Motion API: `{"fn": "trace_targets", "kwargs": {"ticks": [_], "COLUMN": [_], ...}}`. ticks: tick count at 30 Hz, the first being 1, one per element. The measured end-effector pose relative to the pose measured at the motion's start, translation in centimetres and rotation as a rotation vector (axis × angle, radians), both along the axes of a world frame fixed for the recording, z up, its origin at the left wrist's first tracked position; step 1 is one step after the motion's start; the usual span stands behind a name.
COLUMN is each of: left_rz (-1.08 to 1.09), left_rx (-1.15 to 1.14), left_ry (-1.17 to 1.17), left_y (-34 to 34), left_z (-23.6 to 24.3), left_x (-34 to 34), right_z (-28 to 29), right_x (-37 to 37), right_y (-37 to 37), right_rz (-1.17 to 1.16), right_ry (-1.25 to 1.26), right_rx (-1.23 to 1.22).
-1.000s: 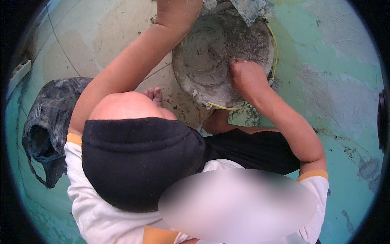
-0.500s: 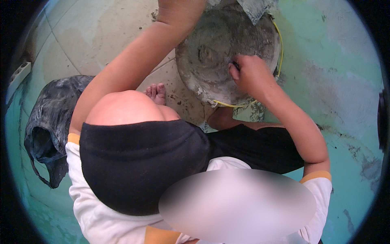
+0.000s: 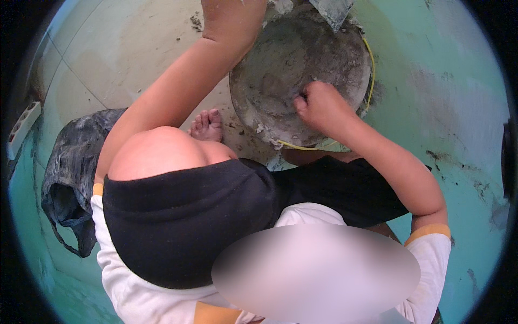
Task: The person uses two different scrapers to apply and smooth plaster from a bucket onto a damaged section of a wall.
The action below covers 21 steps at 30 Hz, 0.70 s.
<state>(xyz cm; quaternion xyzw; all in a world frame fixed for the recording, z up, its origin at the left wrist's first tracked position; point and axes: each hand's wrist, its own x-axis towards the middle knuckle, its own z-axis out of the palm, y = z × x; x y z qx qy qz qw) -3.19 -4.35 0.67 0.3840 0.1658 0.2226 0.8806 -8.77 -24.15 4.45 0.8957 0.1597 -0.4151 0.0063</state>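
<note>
A round grey basin [image 3: 256,81] crusted with wet-looking mortar sits before me, a yellow handle or cord [image 3: 371,67] along its rim. My right hand [image 3: 322,103] is inside it, low over the middle, fingers curled around something dark that I cannot make out. My left hand [image 3: 233,13] runs off the upper edge, left of the basin; its fingers are out of sight. A grey, crusted flat piece [image 3: 333,12], perhaps a blade, lies at the basin's far rim. My bare foot [image 3: 209,127] is just left of the basin.
A crumpled black plastic bag [image 3: 73,156] lies at my left, beside a white block with holes [image 3: 24,127], perhaps a socket strip. The floor is pale tile [image 3: 124,48] on the left and patchy green surface [image 3: 453,92] on the right, with bits of grit.
Since a second ago my right hand has moved slightly, first rightward, then back left and a little down inside the basin. The view has shifted a little.
</note>
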Motion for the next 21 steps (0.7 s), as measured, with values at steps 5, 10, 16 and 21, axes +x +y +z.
{"fn": "trace_targets", "kwargs": {"ticks": [5,10,16,21], "left_rz": [-0.090,-0.084,-0.072,-0.017], "left_rx": [0.029,-0.032,-0.007,0.004], "left_ry": [0.049,0.012,0.014,0.048], "left_y": [-0.3,-0.3,0.5,2.6], "left_z": [-1.0,-0.7,-0.8,-1.8], "left_x": [0.1,-0.2,0.0,-0.7], "right_z": [-0.7,-1.3,-2.3,0.1], "right_x": [-1.3,-1.5,-0.2,1.2], "right_y": [0.5,-0.1,0.6,-2.5], "right_rz": [-0.317,-0.634,-0.913,-0.779], "right_ry": [0.085,0.203,0.285,0.260], "right_rx": [0.100,0.139,0.263,0.178]}}
